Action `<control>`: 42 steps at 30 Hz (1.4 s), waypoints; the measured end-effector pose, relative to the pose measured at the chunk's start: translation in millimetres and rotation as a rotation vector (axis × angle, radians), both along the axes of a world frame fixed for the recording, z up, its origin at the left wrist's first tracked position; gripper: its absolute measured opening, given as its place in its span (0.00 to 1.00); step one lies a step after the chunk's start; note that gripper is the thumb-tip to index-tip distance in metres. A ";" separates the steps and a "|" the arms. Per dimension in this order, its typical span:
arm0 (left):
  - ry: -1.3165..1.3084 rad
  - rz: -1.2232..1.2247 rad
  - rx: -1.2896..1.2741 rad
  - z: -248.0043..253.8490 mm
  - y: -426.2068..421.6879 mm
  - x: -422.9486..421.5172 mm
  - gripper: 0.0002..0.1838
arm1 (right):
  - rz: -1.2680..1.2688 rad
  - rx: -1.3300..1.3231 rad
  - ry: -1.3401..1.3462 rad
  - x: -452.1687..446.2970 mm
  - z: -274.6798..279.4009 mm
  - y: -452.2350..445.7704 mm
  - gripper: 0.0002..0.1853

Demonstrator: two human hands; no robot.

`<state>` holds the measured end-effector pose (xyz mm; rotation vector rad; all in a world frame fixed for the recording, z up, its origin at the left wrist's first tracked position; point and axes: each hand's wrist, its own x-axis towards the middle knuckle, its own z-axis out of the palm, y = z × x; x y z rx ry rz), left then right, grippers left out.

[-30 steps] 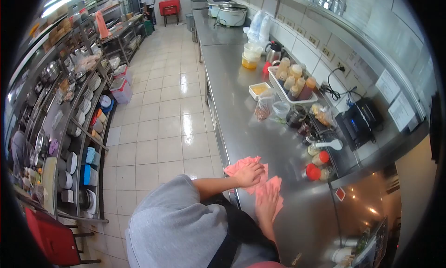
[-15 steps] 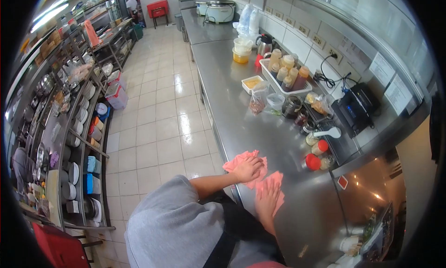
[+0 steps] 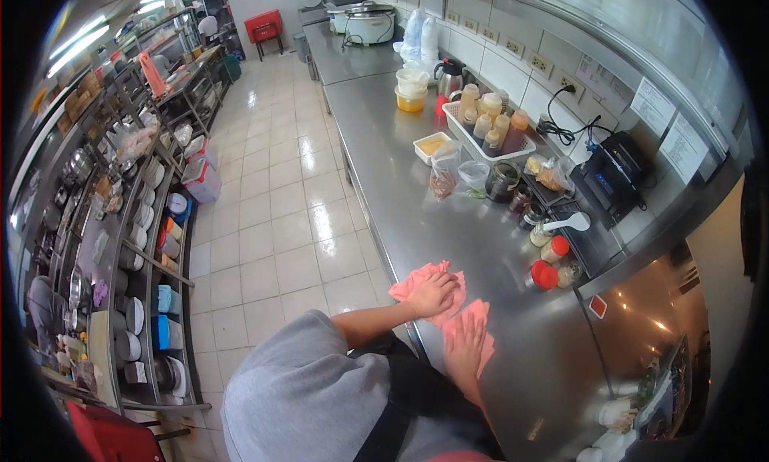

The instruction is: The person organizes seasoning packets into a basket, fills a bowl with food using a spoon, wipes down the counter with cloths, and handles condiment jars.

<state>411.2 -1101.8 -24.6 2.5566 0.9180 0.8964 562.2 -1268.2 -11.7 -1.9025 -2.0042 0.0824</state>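
Two pink cloths lie on the stainless steel counter (image 3: 513,350) near its front edge. My left hand (image 3: 435,294) is on the bunched farther cloth (image 3: 410,287), its fingers curved down over the fabric. On the nearer cloth (image 3: 478,311) rests my right hand (image 3: 465,342), palm down with fingers stretched out flat. The cloths touch or overlap between my hands. Right of them stand red-lidded jars (image 3: 545,275) and a white ladle-like spoon (image 3: 570,222) lying over a jar.
A white basket (image 3: 473,146) of sauce bottles stands along the wall, near a tub of yellow food (image 3: 410,102) and a bag of brown food (image 3: 443,178). A black device (image 3: 613,178) sits by the sockets. Shelves with dishes (image 3: 132,302) line the left, across the tiled floor (image 3: 280,190).
The view has shifted slightly, so the counter items appear a little displaced. Both hands stay on the cloths in nearly the same places.
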 end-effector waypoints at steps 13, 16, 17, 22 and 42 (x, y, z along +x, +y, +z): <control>-0.002 0.017 0.031 -2.9 2.3 0.1 0.18 | -0.098 0.108 -0.107 1.0 -27.1 26.7 0.31; 0.008 0.006 0.036 -1.6 1.9 -1.2 0.18 | -0.033 0.049 -0.050 -0.7 -10.5 23.3 0.31; 0.014 0.000 0.018 -0.7 2.3 -1.8 0.19 | -0.009 0.038 0.018 4.9 -5.5 26.8 0.31; 0.002 0.102 -0.113 14.2 -6.9 5.1 0.22 | -0.288 0.079 -0.052 75.5 -19.0 47.6 0.30; 0.282 0.522 -0.055 -49.1 177.9 -35.4 0.24 | -0.279 0.010 0.145 42.4 18.7 -55.7 0.27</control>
